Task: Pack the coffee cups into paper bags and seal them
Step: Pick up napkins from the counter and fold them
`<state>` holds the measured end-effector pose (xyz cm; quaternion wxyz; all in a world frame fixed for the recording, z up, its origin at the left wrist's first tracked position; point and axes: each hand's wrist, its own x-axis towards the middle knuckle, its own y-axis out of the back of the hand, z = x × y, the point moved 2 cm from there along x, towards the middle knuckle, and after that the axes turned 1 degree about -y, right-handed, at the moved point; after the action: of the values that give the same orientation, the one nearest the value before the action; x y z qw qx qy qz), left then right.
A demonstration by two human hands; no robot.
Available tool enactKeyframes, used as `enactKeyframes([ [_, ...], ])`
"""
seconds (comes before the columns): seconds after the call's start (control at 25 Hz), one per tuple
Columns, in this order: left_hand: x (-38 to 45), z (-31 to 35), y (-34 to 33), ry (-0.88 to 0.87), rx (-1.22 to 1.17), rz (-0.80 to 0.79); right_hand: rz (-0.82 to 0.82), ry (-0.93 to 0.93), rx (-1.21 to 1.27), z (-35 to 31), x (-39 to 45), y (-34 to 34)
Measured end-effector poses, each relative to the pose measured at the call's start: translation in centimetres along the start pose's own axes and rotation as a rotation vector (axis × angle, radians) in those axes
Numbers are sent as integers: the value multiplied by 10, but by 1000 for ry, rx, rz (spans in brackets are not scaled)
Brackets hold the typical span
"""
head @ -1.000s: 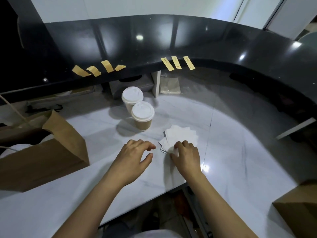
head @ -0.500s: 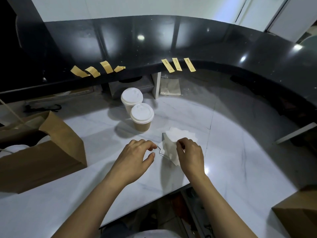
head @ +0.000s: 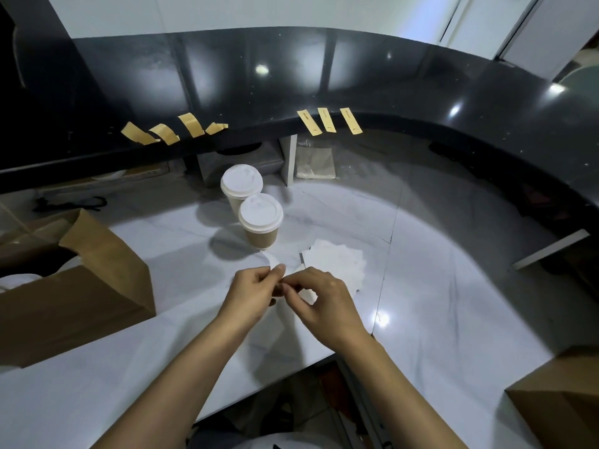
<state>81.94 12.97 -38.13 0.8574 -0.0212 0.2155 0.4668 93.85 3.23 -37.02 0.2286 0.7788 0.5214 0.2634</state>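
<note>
Both hands point(head: 285, 293) have lifted one napkin point(head: 306, 294); no legible writing.

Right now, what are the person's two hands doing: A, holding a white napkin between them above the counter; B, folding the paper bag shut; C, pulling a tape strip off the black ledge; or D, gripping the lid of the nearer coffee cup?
A: the left hand and right hand meet over the counter, pinching a white napkin beside the napkin stack; the cups stand untouched.
</note>
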Motion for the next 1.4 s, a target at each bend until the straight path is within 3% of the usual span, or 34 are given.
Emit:
enactKeyframes([
  [0.12, 4, -11, 11, -17, 68, 60, 72, -99, 19, 15, 0, -3],
  [0.2, 2, -12, 15, -23, 107, 79, 110, -224, -135, 36, 4, -3],
  [0.36, -2, -16, 21, -45, 113, 91, -104, -373, -583, 68, 6, -12],
  [0.52, -3, -20, 29, -40, 102, 98, -109, -329, -669, 71, 6, -16],
  [0.84, -4, -18, 29, -23, 111, 85, -199, -325, -672, 70, 15, -3],
  [1.0, -5, -17, 31, -32, 101, 81, -94, -374, -608, 65, 14, 1],
  [1.2, -5, -18, 32, -23, 99, 90, 64, -495, -323, 56, 14, 4],
  [1.4, -7, -16, 32, -5, 78, 101, 250, -401, -72, 22, 18, 7],
])
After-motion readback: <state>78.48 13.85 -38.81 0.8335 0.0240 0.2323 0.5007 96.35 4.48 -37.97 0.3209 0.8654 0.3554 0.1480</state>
